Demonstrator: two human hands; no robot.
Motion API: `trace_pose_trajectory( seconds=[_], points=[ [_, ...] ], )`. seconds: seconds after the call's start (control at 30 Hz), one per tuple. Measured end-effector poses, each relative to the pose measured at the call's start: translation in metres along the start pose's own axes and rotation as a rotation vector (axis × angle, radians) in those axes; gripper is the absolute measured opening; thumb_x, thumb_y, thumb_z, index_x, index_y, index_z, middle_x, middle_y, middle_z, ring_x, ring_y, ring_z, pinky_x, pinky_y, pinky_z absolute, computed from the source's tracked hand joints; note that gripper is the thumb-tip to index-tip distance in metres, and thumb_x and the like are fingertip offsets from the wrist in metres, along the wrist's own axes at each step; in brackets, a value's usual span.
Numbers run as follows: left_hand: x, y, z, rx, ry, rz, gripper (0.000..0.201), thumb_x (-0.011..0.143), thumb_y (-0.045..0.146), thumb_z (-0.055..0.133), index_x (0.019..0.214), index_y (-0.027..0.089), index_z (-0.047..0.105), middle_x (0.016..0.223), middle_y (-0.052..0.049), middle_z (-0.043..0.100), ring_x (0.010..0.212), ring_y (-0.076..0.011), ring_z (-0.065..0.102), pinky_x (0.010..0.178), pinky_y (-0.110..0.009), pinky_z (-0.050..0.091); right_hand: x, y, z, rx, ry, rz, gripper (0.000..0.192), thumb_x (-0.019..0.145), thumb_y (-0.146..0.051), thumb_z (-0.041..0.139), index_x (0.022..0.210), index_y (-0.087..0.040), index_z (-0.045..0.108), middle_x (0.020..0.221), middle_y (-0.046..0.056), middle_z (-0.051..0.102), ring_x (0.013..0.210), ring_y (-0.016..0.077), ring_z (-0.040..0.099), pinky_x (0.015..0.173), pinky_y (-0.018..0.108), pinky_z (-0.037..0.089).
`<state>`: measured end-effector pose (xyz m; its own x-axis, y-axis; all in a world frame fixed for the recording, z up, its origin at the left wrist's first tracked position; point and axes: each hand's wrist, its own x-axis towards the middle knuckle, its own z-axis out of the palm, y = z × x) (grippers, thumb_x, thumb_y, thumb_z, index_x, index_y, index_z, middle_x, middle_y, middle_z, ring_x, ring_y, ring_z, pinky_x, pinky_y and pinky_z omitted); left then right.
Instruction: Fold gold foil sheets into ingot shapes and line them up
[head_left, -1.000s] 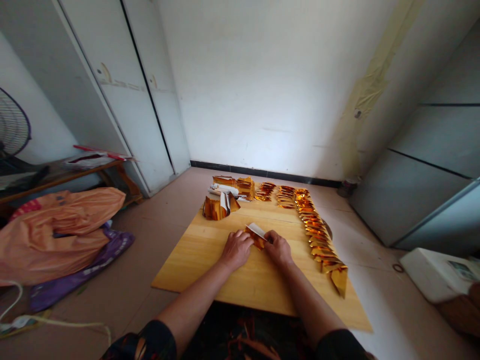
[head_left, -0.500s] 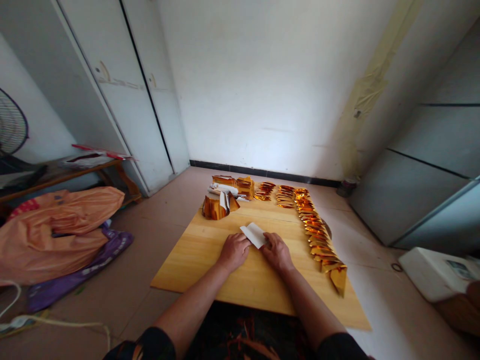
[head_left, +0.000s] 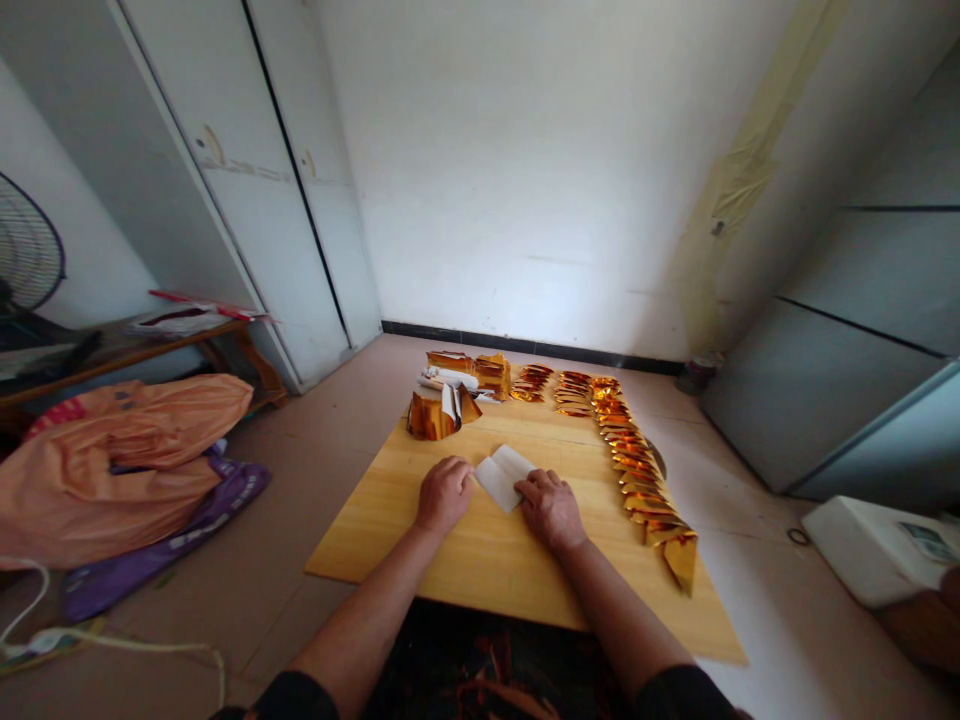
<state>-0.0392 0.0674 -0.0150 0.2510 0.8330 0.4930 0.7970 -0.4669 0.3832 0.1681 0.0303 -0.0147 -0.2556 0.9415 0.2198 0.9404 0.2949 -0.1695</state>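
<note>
I see my left hand [head_left: 444, 493] and right hand [head_left: 550, 508] curled, fingertips pressing the white paper [head_left: 504, 475] flat between them on the board [head_left: 390, 520]; gold folded pieces [head_left: 637, 480] lie right of my right hand.

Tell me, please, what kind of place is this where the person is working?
Probably a plain room in a home, used for handwork on the floor. A wooden board lies on the tiled floor, a white wardrobe stands at the wall, and a fan and stuffed plastic bags sit nearby.
</note>
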Motion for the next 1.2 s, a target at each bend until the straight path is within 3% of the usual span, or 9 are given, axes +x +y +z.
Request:
trace_pose_trajectory(
  seconds=[0.1, 0.23, 0.4, 0.67, 1.03, 1.2],
  points=[
    [0.006, 0.01, -0.005, 0.001, 0.046, 0.077, 0.025, 0.077, 0.008, 0.046, 0.088, 0.019, 0.066, 0.093, -0.006, 0.064, 0.093, -0.0188, 0.056, 0.086, -0.033, 0.044, -0.001, -0.001, -0.001, -0.032, -0.011, -0.003, 0.024, 0.085, -0.024, 0.05, 0.102, -0.029, 0.066, 0.103, 0.006, 0.06, 0.095, 0.02, 0.049, 0.076, 0.029, 0.038],
    [0.011, 0.032, 0.004, -0.009, -0.137, 0.251, 0.034, 0.078, 0.01, 0.049, 0.107, 0.022, 0.063, 0.122, -0.006, 0.057, 0.113, -0.0204, 0.05, 0.096, -0.037, 0.038, -0.002, -0.002, -0.002, -0.047, 0.01, -0.017, 0.024, 0.087, -0.026, 0.048, 0.103, -0.029, 0.066, 0.101, 0.006, 0.06, 0.094, 0.0197, 0.049, 0.075, 0.028, 0.037],
    [0.007, 0.039, 0.018, 0.09, -0.343, 0.212, 0.023, 0.083, 0.016, 0.048, 0.098, 0.023, 0.064, 0.111, -0.005, 0.062, 0.105, -0.021, 0.055, 0.092, -0.041, 0.037, -0.002, 0.003, 0.004, 0.016, 0.051, -0.026, 0.028, 0.084, -0.022, 0.051, 0.104, -0.03, 0.068, 0.101, 0.006, 0.061, 0.093, 0.0196, 0.05, 0.077, 0.029, 0.04],
    [0.005, 0.027, 0.013, 0.063, -0.467, 0.181, 0.035, 0.082, 0.021, 0.051, 0.114, 0.031, 0.059, 0.131, -0.001, 0.053, 0.117, -0.0202, 0.049, 0.093, -0.04, 0.035, -0.001, 0.027, 0.019, 0.343, 0.163, -0.111, 0.035, 0.075, -0.012, 0.05, 0.103, -0.022, 0.068, 0.101, 0.006, 0.063, 0.093, 0.0181, 0.056, 0.086, 0.03, 0.045],
    [-0.001, 0.026, 0.014, 0.061, -0.462, 0.17, 0.04, 0.082, 0.026, 0.052, 0.121, 0.031, 0.054, 0.138, -0.003, 0.048, 0.123, -0.0217, 0.044, 0.095, -0.043, 0.034, -0.002, 0.024, 0.015, 0.362, 0.158, -0.078, 0.028, 0.077, -0.01, 0.048, 0.091, -0.021, 0.07, 0.099, 0.006, 0.064, 0.094, 0.0179, 0.057, 0.088, 0.031, 0.045],
    [0.0, 0.028, 0.012, 0.06, -0.466, 0.162, 0.041, 0.08, 0.025, 0.053, 0.121, 0.032, 0.055, 0.137, -0.002, 0.049, 0.122, -0.0215, 0.045, 0.095, -0.043, 0.034, -0.004, 0.028, 0.017, 0.309, 0.265, 0.066, 0.035, 0.078, -0.013, 0.045, 0.108, -0.017, 0.064, 0.114, 0.011, 0.059, 0.105, 0.0206, 0.051, 0.092, 0.033, 0.043]
  ],
)
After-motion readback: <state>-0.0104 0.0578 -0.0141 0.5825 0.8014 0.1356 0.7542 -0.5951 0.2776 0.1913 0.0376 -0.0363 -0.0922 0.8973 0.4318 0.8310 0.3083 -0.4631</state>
